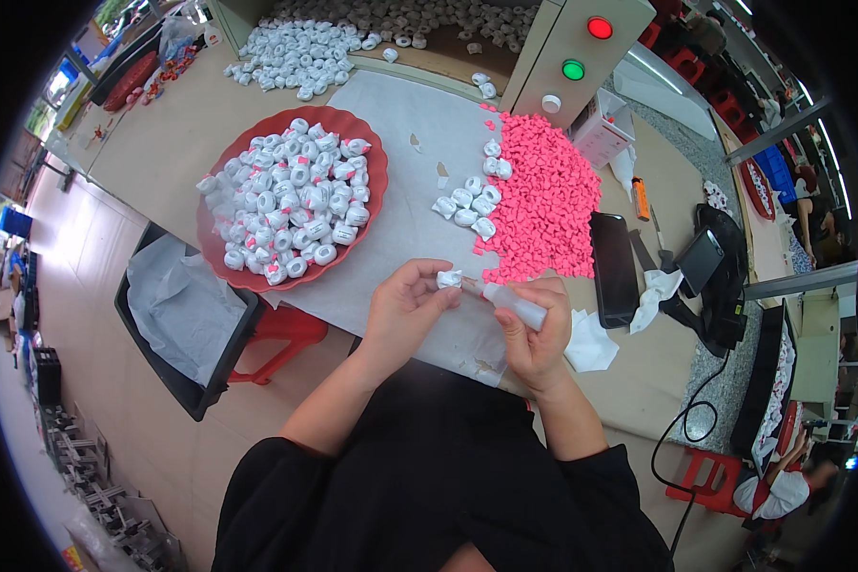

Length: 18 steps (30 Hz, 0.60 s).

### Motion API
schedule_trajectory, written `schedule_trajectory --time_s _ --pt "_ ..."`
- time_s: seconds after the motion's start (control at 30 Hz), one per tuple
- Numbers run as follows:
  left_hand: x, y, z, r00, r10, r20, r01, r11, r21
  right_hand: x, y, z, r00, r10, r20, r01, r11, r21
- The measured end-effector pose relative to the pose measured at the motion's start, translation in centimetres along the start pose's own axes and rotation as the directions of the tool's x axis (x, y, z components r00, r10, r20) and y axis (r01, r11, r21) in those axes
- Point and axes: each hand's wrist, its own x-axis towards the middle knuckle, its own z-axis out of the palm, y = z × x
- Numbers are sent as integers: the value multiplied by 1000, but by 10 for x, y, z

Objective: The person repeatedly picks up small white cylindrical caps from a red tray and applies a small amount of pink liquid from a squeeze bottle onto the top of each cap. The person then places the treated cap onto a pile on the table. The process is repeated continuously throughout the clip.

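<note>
In the middle of the table edge, my left hand (400, 310) pinches a small white moulded piece (450, 278) between thumb and fingertips. My right hand (541, 345) is closed around a translucent squeeze bottle (519, 306), whose thin nozzle points left at that piece; I cannot tell if the tip touches it. Beyond my hands lies a heap of small pink pieces (548, 205), with several loose white pieces (465, 200) at its left side. A red scalloped plate (379, 176) to the left is piled with white pieces, many showing pink bits.
More white pieces (305, 52) lie at the back, by a grey machine with a red light (600, 28) and green light (573, 70). At right are a smartphone (615, 272), crumpled tissue (656, 297) and orange lighter (641, 200). A lined black bin (200, 396) stands lower left.
</note>
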Motion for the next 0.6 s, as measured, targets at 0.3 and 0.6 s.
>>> schedule_trajectory --time_s 0.3,0.6 --pt "1 -1 0 1000 1 -10 -1 1000 -8 -1 3 -3 1000 2 9 -2 1000 -13" --pt "1 -2 -1 1000 23 -16 -23 999 33 0 2 -5 1000 17 24 -16 1000 -23"
